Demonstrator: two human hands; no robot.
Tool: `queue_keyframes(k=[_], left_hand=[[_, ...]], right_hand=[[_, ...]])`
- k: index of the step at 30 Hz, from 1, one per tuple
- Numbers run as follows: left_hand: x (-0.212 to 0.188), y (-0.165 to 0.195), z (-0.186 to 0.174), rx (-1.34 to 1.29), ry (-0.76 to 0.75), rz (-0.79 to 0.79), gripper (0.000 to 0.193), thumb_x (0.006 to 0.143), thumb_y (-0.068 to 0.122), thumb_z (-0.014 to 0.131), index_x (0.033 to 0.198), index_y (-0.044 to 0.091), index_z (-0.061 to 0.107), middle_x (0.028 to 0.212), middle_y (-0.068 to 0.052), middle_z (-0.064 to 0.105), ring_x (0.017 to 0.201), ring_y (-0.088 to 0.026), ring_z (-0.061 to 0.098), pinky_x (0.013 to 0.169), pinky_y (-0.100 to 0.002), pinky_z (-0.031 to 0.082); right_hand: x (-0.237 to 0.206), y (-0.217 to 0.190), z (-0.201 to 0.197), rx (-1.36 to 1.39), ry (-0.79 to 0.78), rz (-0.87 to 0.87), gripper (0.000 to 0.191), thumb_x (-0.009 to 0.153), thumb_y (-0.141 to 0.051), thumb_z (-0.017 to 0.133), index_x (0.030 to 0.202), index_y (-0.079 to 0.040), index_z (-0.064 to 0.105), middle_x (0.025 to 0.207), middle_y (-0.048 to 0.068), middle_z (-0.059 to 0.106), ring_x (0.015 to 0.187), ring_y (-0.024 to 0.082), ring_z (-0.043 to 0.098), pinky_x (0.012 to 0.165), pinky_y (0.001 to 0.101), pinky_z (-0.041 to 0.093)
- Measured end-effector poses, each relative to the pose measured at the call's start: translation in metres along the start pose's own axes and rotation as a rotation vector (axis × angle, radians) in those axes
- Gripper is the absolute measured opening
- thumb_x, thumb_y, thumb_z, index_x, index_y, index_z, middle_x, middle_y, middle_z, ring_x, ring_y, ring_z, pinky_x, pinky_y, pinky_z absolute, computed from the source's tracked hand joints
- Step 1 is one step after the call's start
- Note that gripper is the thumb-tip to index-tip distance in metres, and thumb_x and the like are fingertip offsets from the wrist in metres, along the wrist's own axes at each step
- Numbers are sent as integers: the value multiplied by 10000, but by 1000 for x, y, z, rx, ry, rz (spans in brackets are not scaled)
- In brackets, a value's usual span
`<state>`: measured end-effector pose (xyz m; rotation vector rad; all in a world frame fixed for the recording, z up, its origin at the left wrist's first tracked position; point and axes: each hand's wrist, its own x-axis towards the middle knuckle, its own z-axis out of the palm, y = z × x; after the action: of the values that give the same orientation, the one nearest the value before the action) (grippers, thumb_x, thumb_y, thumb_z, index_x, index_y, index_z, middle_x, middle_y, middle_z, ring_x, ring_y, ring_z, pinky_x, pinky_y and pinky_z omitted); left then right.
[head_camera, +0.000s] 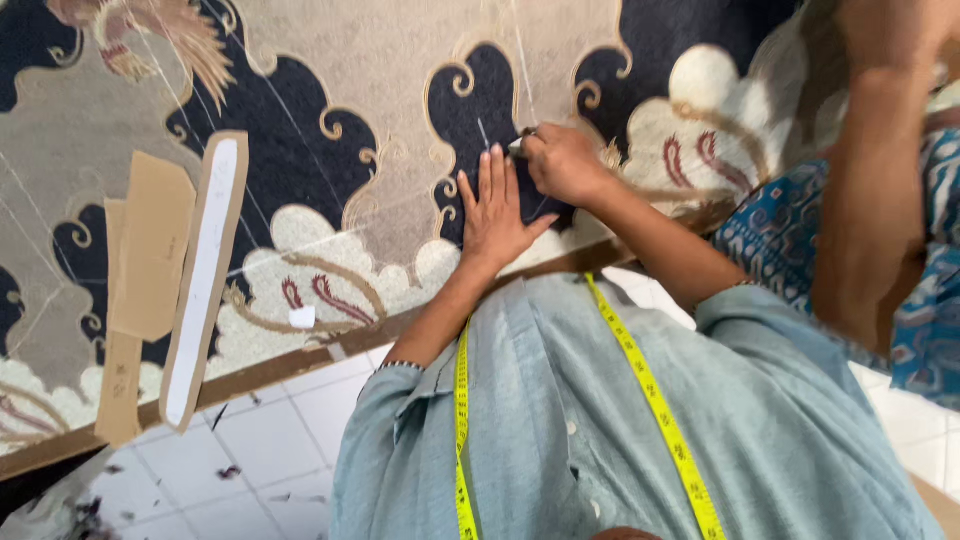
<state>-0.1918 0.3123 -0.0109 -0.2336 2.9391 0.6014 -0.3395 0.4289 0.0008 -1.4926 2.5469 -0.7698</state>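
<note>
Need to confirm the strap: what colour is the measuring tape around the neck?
Yellow with dark markings: the measuring tape shows best in the head view.

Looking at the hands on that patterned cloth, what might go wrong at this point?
The left hand lies flat on the patterned fabric, right beside the right hand, which pinches a small marking tool; a slip could nick or mark the fingers. If the flat hand shifts, the cloth may creep and the line wander. The cardboard templates lie loose near the table edge and might slide off.
</note>
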Motion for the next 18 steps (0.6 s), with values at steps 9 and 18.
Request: queue_keyframes(k=[9,18], left_hand=[[-3,8,-2,-5,52,37,1165,844,762,586,1548,-123,307,1659,-298,194,1572,-405,112,1206,-704,44],[-1,19,-6,35,66,39,1162,842,765,581,1541,-120,300,1663,-306,181,1576,-404,92,1200,-703,24]], right_hand=[[14,29,-11,-94,253,54,149,849,-46,649,994,-37,681,931,144,631,768,351,647,673,452,523],[9,30,-13,-73,327,81,122,848,-40,677,970,-39,681,886,128,596,744,317,630,652,434,511]])
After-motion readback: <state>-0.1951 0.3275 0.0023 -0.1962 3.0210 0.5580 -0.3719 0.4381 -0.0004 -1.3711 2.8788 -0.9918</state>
